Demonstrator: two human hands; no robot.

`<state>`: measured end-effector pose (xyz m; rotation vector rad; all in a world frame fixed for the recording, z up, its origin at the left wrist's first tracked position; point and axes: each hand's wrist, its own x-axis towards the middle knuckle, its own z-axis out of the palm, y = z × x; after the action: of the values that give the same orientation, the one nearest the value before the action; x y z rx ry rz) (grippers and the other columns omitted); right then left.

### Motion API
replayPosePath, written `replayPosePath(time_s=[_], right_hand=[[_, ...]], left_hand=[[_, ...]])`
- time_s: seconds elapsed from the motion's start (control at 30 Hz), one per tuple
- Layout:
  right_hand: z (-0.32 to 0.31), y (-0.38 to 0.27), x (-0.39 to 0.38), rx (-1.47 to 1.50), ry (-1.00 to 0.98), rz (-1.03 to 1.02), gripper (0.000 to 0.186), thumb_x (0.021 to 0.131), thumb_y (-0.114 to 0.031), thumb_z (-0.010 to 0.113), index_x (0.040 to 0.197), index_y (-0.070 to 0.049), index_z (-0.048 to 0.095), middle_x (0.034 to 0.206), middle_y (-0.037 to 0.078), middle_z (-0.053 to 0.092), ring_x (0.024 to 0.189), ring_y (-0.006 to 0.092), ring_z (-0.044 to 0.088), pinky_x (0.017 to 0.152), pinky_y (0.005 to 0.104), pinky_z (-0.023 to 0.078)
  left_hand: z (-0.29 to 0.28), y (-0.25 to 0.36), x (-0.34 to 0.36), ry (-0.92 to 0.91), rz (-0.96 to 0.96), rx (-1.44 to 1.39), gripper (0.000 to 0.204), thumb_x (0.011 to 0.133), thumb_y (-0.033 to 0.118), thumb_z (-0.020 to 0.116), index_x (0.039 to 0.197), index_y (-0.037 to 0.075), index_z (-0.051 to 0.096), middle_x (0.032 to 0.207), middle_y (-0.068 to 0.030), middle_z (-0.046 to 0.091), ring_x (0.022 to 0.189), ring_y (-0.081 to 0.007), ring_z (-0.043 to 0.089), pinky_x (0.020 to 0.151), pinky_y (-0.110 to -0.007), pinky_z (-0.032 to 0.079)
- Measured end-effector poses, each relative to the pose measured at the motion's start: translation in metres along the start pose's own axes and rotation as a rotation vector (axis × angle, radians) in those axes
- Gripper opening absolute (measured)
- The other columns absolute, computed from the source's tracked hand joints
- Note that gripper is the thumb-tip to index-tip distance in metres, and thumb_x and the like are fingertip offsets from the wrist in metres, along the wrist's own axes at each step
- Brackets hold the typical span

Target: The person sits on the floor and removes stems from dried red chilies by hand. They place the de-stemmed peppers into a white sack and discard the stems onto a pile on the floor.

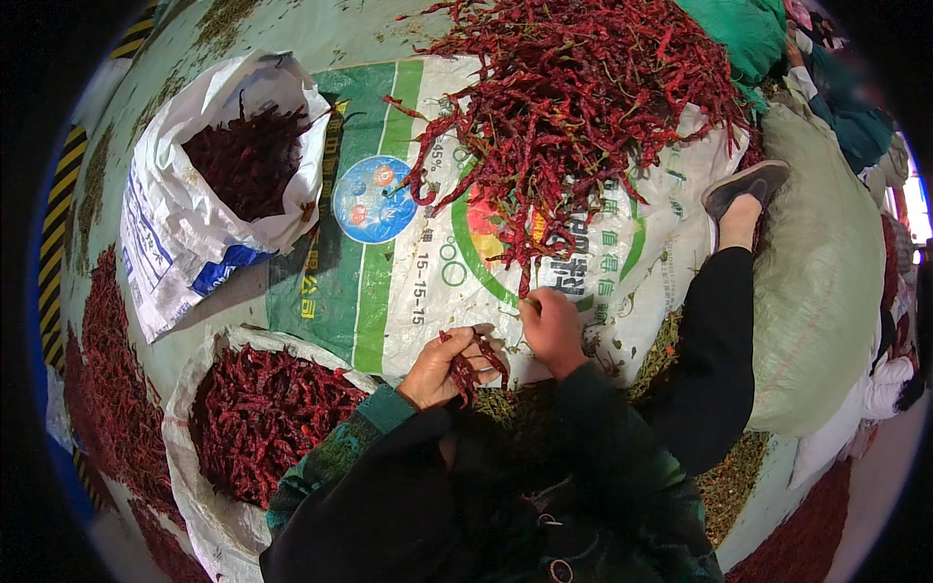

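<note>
Several dried red chilies [466, 373] lie across the palm and fingers of my left hand [435, 372], which is curled around them. My right hand [556, 333], just to the right, is closed in a pinch on the stem end of one dried chili [525, 281], which points away from me toward the pile. Beyond both hands a large heap of dried red chilies [573, 92] with pale stems spreads over a flattened printed woven sack [403, 282]. Its near edge trails down almost to my right fingertips.
At the left, a white sack [155, 209] holds darker chilies; nearer, another open sack [182, 437] is full of red ones. A bulging pale green sack [812, 282] stands right of my outstretched leg [714, 340]. Loose stems [661, 355] litter the floor. Other people [855, 117] sit at far right.
</note>
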<state>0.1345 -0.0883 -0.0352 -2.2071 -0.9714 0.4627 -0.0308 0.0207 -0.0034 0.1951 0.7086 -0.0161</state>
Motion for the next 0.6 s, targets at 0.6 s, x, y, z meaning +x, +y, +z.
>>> replayPosePath(time_s=[0.6], right_hand=[[-0.003,-0.007,-0.029,0.513,-0.286,0.276,0.027,0.078,-0.016,0.058,0.064,0.005,0.049,0.056,0.018,0.048,0.050,0.0264,0.049,0.049,0.0380,0.038]], left_hand=[[0.009,-0.019,0.019,0.193,0.168,0.320,0.017,0.091,0.007,0.053,0.104,-0.004,0.056,0.091,-0.0090,0.062,0.075,-0.0164,0.061,0.062,-0.027,0.051]])
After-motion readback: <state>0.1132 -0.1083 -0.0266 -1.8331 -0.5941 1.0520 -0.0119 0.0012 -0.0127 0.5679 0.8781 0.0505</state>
